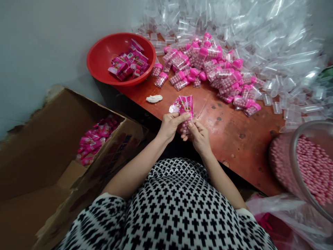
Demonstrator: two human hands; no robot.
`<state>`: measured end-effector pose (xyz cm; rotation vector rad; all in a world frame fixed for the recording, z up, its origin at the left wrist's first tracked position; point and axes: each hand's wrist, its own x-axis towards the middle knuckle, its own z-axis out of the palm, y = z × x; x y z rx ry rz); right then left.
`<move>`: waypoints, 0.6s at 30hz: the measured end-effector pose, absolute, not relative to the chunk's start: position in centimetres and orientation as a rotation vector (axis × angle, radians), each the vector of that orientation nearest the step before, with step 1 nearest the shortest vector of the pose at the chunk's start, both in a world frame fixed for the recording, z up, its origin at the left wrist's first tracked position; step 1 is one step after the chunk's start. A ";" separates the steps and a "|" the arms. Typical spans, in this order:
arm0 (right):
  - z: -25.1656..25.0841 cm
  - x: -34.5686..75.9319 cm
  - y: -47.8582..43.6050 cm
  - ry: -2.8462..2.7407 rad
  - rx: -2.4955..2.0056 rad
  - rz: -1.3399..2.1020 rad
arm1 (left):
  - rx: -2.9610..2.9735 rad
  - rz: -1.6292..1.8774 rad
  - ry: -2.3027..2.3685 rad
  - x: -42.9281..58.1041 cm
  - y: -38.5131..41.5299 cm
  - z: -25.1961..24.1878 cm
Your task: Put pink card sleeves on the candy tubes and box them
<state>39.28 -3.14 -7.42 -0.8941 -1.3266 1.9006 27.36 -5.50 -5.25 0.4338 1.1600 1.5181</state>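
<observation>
Both hands meet over the table's front edge, around one small clear bottle of pink candy balls (185,127). A pink printed label sleeve (186,103) stands up from the bottle's upper end, partly over it. My left hand (170,126) pinches the sleeve and bottle from the left, thumb across the front. My right hand (199,135) grips the bottle's lower part, its thumb on the candy side. A shiny round piece (173,107) shows beside the sleeve, above my left fingers. Fingers hide part of the bottle.
A red bowl (95,66) holds printed pink packs. Filled pink-capped bottles (200,57) are heaped on the wooden table (234,139), before a pile of clear empty bottles (281,52). A white crumpled scrap (154,99), a candy tub (293,149) and a cardboard box (31,132) are nearby.
</observation>
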 end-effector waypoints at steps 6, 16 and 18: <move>-7.6 39.3 -3.3 -1.437 -0.968 1.691 | 0.455 1.458 1.115 27.0 -5.7 -5.5; -7.3 39.1 -3.2 -1.109 -0.839 1.898 | 0.310 1.692 1.131 27.6 -5.9 -5.2; -7.3 39.3 -3.4 -1.094 -0.794 1.925 | 0.257 1.681 1.078 27.6 -6.1 -5.0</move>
